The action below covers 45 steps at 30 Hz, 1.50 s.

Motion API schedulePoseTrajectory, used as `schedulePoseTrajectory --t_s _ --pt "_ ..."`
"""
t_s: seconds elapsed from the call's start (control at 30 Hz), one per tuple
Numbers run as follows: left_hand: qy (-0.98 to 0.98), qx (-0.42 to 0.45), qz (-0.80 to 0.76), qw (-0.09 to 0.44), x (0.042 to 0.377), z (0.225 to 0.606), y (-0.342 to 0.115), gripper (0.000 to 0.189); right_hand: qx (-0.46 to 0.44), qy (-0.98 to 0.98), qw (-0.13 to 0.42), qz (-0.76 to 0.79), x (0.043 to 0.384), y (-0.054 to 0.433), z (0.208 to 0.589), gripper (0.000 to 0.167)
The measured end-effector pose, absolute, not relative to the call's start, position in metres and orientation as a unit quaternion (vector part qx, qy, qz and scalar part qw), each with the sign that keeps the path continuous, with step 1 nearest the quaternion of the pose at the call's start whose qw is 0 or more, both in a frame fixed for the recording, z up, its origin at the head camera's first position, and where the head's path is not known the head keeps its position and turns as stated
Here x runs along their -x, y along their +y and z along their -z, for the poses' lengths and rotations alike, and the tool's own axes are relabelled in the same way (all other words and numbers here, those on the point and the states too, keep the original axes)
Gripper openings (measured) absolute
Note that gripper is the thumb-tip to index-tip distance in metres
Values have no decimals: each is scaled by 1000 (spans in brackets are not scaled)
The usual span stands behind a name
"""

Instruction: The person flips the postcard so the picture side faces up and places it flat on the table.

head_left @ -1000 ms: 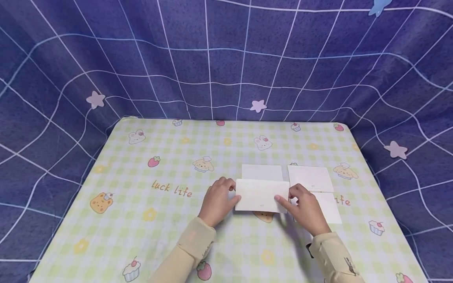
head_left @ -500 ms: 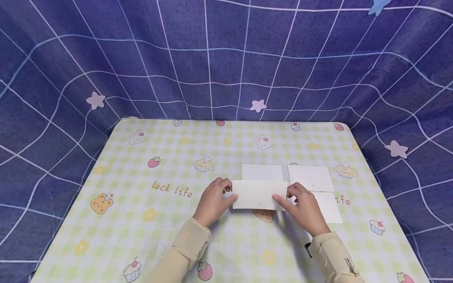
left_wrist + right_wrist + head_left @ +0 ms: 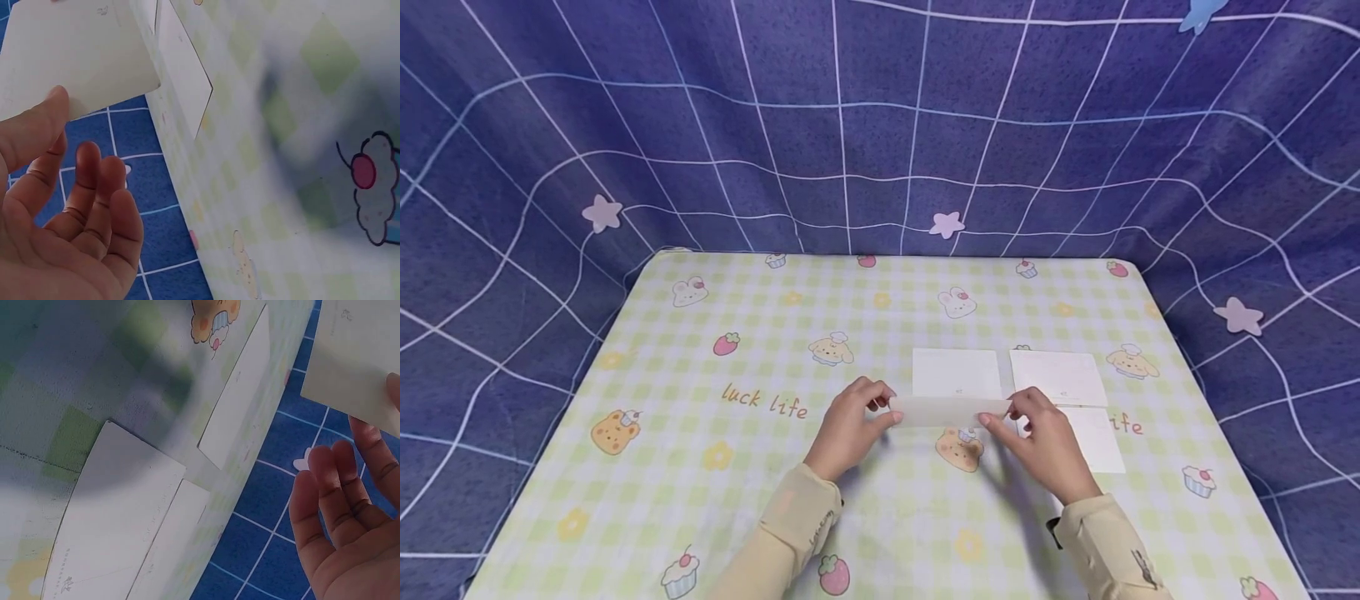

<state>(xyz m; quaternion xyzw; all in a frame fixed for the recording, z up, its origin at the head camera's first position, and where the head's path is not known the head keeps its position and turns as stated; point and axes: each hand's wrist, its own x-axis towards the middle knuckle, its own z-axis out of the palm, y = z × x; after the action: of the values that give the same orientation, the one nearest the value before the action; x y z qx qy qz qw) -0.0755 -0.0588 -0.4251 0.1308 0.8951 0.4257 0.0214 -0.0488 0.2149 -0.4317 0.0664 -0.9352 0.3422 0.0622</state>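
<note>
A cream-white card (image 3: 949,412) with a small printed mark is held above the table, tipped so that the head view sees it as a narrow strip. My left hand (image 3: 852,425) pinches its left end between thumb and index finger, the other fingers loosely bent in the left wrist view. At the opposite end my right hand (image 3: 1047,443) pinches it the same way. Three similar cards lie flat: one card (image 3: 955,372) just behind the held one, another card (image 3: 1060,377) to its right, and a nearer card (image 3: 1097,442) partly covered by the right hand.
A checked tablecloth (image 3: 760,467) printed with cartoon animals, cupcakes and strawberries covers the table. Behind and at both sides hangs a dark blue curtain (image 3: 880,133) with a white grid and stars.
The held card has tipped from facing the head camera to nearly edge-on, uncovering more of the card behind and the printed bear below. My left hand has shifted slightly left.
</note>
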Motion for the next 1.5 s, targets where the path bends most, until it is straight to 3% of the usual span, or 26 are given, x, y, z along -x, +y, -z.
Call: schedulePoseTrajectory --t_s 0.33,0.53,0.8,1.0,1.17,1.5 --pt "880 -124 -459 -7 75 430 -61 12 -63 -919 61 -385 45 218 435 24" --pt "875 -116 -470 -21 76 429 -62 13 -47 -912 52 -403 43 221 437 12" --pt "866 -128 -483 -26 75 430 -62 17 40 -876 -62 -477 44 220 435 63" --pt "863 -149 -482 -32 75 432 -62 20 59 -855 -112 -503 46 219 433 75" --pt "864 -154 -478 -36 76 433 -62 24 60 -852 -135 -502 45 220 431 69" --pt "878 -146 -455 -43 75 436 -62 32 41 -849 -141 -507 42 224 434 38"
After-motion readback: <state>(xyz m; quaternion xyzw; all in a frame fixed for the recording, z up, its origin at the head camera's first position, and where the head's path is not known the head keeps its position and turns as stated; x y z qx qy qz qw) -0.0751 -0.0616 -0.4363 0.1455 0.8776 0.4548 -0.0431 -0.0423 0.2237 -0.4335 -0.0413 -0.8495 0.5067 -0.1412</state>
